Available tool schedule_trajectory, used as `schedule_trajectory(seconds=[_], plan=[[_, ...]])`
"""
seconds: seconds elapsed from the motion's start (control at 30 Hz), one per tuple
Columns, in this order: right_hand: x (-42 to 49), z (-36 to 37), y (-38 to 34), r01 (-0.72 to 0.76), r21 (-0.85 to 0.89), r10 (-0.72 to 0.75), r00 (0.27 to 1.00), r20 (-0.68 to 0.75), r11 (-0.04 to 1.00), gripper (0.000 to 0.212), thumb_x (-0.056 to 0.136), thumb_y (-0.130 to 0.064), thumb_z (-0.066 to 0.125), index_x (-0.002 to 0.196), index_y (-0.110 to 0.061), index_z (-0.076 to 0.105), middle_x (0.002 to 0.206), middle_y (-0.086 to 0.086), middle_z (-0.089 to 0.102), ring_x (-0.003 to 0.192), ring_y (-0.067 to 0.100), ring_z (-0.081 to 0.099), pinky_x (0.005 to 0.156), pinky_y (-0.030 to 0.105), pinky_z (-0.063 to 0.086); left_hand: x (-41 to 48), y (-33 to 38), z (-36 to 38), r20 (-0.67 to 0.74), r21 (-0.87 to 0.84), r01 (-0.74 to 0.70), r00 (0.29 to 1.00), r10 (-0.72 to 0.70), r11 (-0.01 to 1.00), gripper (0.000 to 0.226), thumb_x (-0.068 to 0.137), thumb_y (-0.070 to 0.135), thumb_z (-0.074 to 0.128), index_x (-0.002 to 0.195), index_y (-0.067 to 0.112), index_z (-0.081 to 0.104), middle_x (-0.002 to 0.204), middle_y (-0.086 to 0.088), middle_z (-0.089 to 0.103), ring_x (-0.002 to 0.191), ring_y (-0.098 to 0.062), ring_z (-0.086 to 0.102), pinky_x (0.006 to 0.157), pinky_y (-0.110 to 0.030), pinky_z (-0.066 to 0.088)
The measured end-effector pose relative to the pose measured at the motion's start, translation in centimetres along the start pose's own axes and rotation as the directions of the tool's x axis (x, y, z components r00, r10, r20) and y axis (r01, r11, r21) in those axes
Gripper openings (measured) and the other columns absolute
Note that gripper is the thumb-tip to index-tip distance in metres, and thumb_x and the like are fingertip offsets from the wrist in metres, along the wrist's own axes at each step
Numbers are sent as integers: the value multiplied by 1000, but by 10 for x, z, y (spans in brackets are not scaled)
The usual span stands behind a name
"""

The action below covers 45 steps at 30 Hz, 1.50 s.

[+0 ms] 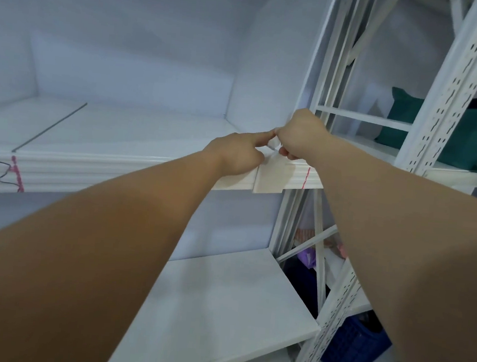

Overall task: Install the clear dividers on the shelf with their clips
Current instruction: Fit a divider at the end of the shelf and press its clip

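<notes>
Subject: white shelf (pixel 136 146), front edge, near its right end.

1. Clip (pixel 269 180): a pale flat piece sits hooked over the shelf's front lip, just left of a pink mark (pixel 306 177). A small clear part shows at its top, between the two hands. Whether this part and the flat piece are one item cannot be told.
2. Right hand (pixel 305 133): above the shelf's lip, fingers curled and pinching the clear part at the clip's top.
3. Left hand (pixel 238 155): resting at the shelf's lip, just left of the clip. Its forefinger is straight and reaches to the right hand's thumb, and the other fingers are curled under. Whether it grips the clip cannot be told.
4. Shelf surface: a thin dark line (pixel 50 126) runs from front to back toward the left end. Below it, on the front lip, are a second pink mark (pixel 16 173) and a black scribble (pixel 0 173).
5. Lower shelf (pixel 220 309): directly beneath, white.
6. Rack (pixel 452 92): perforated white uprights stand right of the shelf. A teal bag (pixel 465 140) lies at shelf height on the rack.
7. Basket (pixel 356 351): blue, on the floor well below the shelf, at the rack's foot. Something dark lies in it, but what it is cannot be told.
</notes>
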State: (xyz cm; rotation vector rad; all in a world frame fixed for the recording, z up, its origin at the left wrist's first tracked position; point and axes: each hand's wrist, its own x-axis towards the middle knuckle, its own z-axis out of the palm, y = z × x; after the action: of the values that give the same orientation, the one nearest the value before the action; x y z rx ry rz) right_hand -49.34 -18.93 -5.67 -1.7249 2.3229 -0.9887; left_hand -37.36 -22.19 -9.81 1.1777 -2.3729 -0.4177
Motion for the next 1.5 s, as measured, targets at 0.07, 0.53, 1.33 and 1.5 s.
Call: schedule_trajectory(seconds=[0.07, 0.53, 1.33, 1.5], plan=[[-2, 2, -4, 15, -10, -15, 1000, -8, 1000, 14, 92, -2, 47, 81, -1, 54, 60, 10, 58, 59, 25, 59, 65, 34, 53, 0, -1, 0, 1, -49, 3, 1000, -3, 999, 66, 89, 14, 40, 146, 44, 26, 150, 15, 40, 141, -13, 34, 108, -30, 29], [-1, 6, -2, -46, 164, 50, 999, -21, 985, 28, 96, -5, 45, 69, -9, 37, 61, 14, 58, 42, 20, 59, 47, 24, 52, 12, -7, 4, 34, -129, 61, 998, -57, 990, 68, 85, 12, 38, 142, 50, 31, 139, 9, 54, 128, -18, 47, 109, -35, 37], [0, 14, -1, -26, -11, 26, 998, -54, 1000, 31, 91, -2, 45, 64, -11, 33, 92, 17, 69, 77, 27, 60, 48, 24, 37, 5, -6, 1, 10, 144, -4, 1000, 3, 990, 61, 94, 23, 35, 150, 40, 17, 154, 3, 32, 143, -25, 16, 109, -41, 26], [8, 13, 5, 3, -25, -6, 996, -94, 1000, 14, 86, -17, 52, 75, -8, 48, 74, 6, 52, 78, 28, 50, 55, 25, 35, 6, -4, 5, -15, 163, -8, 1000, 11, 987, 61, 92, 24, 35, 149, 37, 20, 149, 1, 39, 140, -26, 26, 105, -42, 32]])
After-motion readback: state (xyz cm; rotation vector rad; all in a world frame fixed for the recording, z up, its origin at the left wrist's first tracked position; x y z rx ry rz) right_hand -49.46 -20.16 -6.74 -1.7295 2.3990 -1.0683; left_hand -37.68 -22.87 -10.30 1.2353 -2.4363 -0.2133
